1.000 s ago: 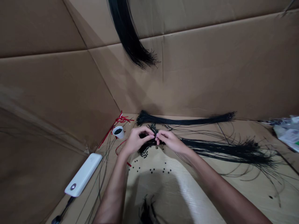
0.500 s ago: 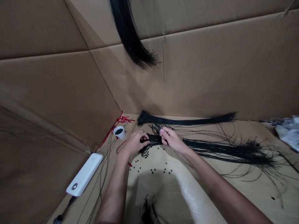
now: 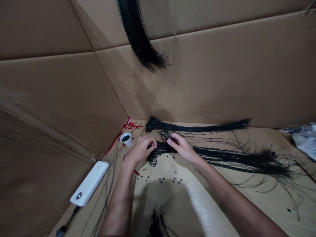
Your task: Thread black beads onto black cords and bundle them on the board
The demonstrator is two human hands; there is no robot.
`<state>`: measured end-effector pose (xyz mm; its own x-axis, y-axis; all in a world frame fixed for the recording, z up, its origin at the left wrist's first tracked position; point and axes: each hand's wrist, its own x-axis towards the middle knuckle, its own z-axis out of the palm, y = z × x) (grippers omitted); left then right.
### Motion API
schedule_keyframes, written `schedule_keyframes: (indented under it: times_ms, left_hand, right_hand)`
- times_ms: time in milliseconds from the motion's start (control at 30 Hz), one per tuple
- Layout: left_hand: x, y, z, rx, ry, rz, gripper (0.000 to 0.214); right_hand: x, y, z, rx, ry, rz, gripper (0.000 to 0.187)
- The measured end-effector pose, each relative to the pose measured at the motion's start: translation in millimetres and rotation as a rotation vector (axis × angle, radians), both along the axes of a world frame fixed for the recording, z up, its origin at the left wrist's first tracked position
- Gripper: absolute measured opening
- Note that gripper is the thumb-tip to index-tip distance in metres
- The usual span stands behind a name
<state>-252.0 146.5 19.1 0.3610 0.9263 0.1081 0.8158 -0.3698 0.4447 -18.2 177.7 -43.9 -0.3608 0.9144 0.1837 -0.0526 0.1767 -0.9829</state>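
Observation:
A long bundle of thin black cords (image 3: 229,157) lies across the worktop, its frayed ends spread to the right. My left hand (image 3: 142,149) is bent over the bundle's left end, with thumb and fingertips pinched on cords there. The exact spot between those fingertips is hidden. Just to the right, my right hand (image 3: 182,147) is over the same bundle, its thumb and forefinger closing around a few black cords beside the small dark tuft of cord ends (image 3: 165,134). Small black beads (image 3: 161,180) are scattered on the worktop below the hands.
A second black bundle (image 3: 197,127) lies along the cardboard wall (image 3: 222,72), and another hanging bundle (image 3: 140,39) is above. At left are a white cup of black beads (image 3: 126,140), red strips (image 3: 133,125) and a white power bank (image 3: 90,184). Plastic bags (image 3: 306,140) lie far right.
My right hand has shifted slightly, its thumb and forefinger now parted from the earlier tight pinch and nearer the dark tuft. My left hand has turned a little over the bundle's end.

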Motion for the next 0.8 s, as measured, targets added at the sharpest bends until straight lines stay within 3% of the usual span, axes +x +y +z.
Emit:
schedule_keyframes:
  times_ms: [167,300,367,467,567,667,800]
  left_hand:
    - [17.4,-10.4,29.2,0.049,-0.239,-0.046,0.008]
    - [19.6,-11.5,35.7,0.079,-0.335,-0.009,0.010]
    - [13.1,-9.4,30.1,0.085,-0.342,0.046,0.015]
    - [-0.3,-4.5,14.1,0.023,-0.176,0.102,0.015]
    - [-7.2,0.8,-5.3,-0.077,0.007,0.069,0.007]
    - [-5.6,4.9,-20.8,-0.082,0.056,0.057,0.006]
    - [-1.8,7.1,-28.2,-0.075,0.100,0.037,0.016]
  right_hand:
    - [-2.5,-5.6,6.6,0.019,0.003,0.094,0.039]
    - [-1.6,-10.0,13.8,0.034,-0.029,0.134,0.037]
    - [-0.3,-9.5,15.0,0.042,-0.040,0.110,0.040]
    - [0.8,-6.8,13.0,0.038,-0.037,0.055,0.039]
    - [0.1,-4.6,8.7,0.020,-0.036,0.019,0.040]
    - [-1.2,-4.2,4.8,-0.005,-0.031,0.014,0.039]
    - [-1.6,-4.8,1.4,-0.041,-0.022,0.014,0.035]
